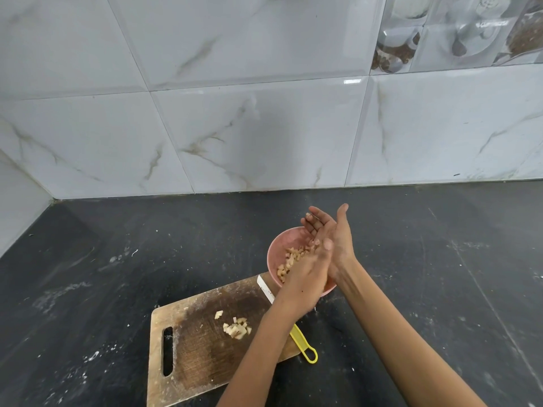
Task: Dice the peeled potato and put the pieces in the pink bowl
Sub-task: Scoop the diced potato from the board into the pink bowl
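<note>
Your two hands are together over the pink bowl (279, 245), at its right side — a sensible place, since whatever drops from them lands inside and not on the dark table (117, 259). Your right hand (338, 239) is held palm up with its fingers (316, 220) stretched out and relaxed, clasping nothing, like a small tray tipped toward the bowl. Your left hand (305, 274) lies across it, fingers roughly straight and pressed against the right palm; by the look of it you are brushing clinging dice off the skin. A bit or two seems to sit at the right fingertips, though it is too small to be sure.

The diced potato is in two places. Most of it lies in the bowl as a pale heap (291, 259). A small cluster (236, 329) remains on the wooden cutting board (191, 348), near its right end, well apart from the bowl. So I judge the task nearly done but not finished.

The knife (304, 346) lies along the board's right edge, white blade toward the bowl and yellow handle toward you, partly under your left forearm — mind it when you go back for the last pieces.
</note>
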Demonstrator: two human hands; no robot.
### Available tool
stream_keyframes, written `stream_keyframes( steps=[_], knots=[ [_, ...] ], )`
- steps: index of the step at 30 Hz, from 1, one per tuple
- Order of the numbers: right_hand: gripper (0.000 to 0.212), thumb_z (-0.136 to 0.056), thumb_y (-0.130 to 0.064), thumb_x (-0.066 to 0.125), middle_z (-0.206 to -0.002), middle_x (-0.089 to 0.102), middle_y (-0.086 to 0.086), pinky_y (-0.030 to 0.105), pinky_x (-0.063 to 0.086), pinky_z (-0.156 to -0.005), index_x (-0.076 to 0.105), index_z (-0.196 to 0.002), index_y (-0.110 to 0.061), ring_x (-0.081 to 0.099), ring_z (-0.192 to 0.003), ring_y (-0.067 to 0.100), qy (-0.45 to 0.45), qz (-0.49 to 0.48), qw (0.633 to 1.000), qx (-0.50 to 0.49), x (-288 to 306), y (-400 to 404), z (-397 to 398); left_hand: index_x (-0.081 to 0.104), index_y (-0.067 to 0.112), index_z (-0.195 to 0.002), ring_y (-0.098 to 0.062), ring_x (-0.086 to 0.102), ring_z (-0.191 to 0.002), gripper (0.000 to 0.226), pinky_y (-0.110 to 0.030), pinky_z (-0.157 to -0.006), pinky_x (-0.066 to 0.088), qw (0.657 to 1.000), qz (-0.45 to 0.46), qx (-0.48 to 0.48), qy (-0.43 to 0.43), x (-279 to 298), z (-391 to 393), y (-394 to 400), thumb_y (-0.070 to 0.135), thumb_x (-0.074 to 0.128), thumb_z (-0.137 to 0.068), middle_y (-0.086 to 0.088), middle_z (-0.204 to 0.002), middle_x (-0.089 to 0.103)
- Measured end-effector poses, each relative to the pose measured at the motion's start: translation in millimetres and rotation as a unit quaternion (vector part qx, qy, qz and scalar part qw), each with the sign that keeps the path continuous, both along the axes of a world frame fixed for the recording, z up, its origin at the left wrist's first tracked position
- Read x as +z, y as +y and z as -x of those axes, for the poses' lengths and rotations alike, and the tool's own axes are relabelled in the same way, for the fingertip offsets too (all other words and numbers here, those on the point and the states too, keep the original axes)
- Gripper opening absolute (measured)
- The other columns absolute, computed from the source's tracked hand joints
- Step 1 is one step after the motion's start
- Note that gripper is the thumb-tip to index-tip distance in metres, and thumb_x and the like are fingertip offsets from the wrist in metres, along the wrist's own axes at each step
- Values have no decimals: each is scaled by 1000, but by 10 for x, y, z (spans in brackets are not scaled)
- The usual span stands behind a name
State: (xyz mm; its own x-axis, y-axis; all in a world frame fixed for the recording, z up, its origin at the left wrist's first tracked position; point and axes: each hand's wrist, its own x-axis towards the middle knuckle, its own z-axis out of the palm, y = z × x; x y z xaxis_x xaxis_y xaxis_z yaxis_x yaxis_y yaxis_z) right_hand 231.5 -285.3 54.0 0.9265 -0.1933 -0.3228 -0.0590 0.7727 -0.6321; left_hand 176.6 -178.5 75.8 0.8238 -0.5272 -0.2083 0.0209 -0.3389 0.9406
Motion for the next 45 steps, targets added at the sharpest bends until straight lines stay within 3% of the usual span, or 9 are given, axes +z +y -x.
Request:
stream_keyframes(
  steps=[5,8,14,19,24,31,36,41,45],
  knots=[
    [64,-96,-60,27,-89,67,8,32,47,-88,62,-104,-7,64,-91,21,-5,-24,1000,-13,-1,-39,30,3,34,-152,-8,-5,-146,92,-39,-119,-3,985,-143,-36,-86,-172,-48,36,83,0,-74,10,-160,1],
    [29,-101,-26,40,-92,70,7,32,51,-86,62,-103,-8,65,-94,21,12,138,990,7,-6,-22,91,33,33,-147,-17,33,-139,81,-43,-117,25,999,-10,52,-10,-133,-112,43,76,12,-81,2,-150,40],
    [22,-82,8,62,-82,70,-3,21,55,-77,65,-85,-14,68,-79,7,15,613,789,26,-8,-30,262,62,31,-104,14,63,-84,59,-1,-64,45,966,164,186,72,-90,-196,137,65,17,-85,23,-91,69],
    [22,-69,-5,78,-71,63,-5,25,49,-68,58,-72,-16,60,-69,9,28,702,711,39,7,-32,290,49,17,-136,8,51,-107,73,1,-76,39,970,165,158,85,-162,-206,167,59,13,-89,10,-129,54],
    [12,-91,-10,49,-89,65,-2,19,45,-69,51,-98,-20,61,-81,7,67,573,803,146,98,-42,216,52,18,-131,9,55,-97,72,1,-68,43,966,172,168,93,-167,-218,127,62,16,-87,9,-122,57],
    [22,-97,-21,34,-56,61,-3,24,43,-61,49,-105,-7,57,-53,7,71,463,874,125,53,-52,167,70,19,-99,-10,65,-93,71,-24,-84,52,969,96,226,32,-232,-283,124,65,17,-85,2,-96,71],
    [22,-98,-27,41,-66,59,2,28,45,-63,56,-98,-11,56,-59,13,68,131,987,55,32,-94,139,68,27,-97,-6,66,-94,47,-23,-86,51,968,97,230,18,-251,-263,179,51,27,-99,5,-102,70],
    [49,-99,-50,35,-100,68,13,36,48,-91,56,-110,-7,64,-97,23,18,25,999,25,56,-21,122,66,40,-109,19,54,-101,51,-2,-83,41,988,89,115,-53,-205,-43,77,65,25,-91,34,-98,64],
    [66,-94,-64,24,-121,64,13,35,40,-101,53,-121,-10,57,-116,21,8,59,997,52,52,-2,148,46,35,-139,2,39,-132,59,-22,-111,33,989,21,59,-131,-317,42,34,65,20,-95,15,-140,50]
  ],
)
